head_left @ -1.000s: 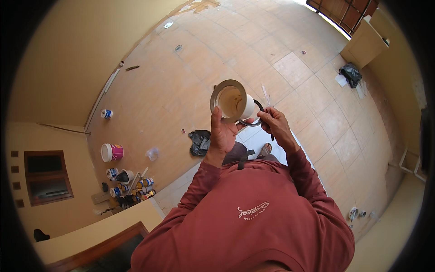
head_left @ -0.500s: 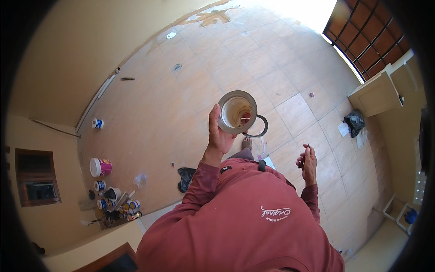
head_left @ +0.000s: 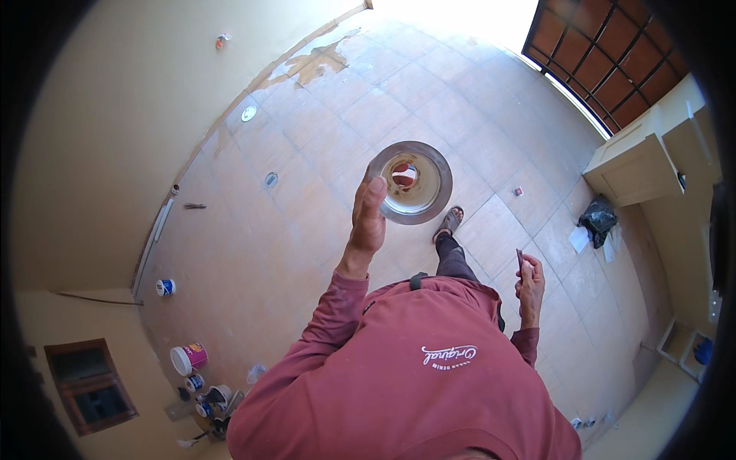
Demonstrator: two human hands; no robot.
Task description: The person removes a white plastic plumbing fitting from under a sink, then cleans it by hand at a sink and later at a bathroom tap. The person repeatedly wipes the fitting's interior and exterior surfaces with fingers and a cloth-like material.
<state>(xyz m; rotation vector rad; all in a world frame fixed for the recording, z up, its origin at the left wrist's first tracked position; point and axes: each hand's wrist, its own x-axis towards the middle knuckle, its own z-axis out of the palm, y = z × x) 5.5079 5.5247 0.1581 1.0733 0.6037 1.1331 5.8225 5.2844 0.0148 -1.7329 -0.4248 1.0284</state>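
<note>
Risk: round metal can is held high over the tiled floor by one edge only, so a weak pinch could let it tip or drop, and any residue inside may spill. Left hand is at the can's left rim, fingers curled shut on it. Right hand is lower right of the can, well apart, fingers closed on a small dark item; can't tell what it is.
</note>
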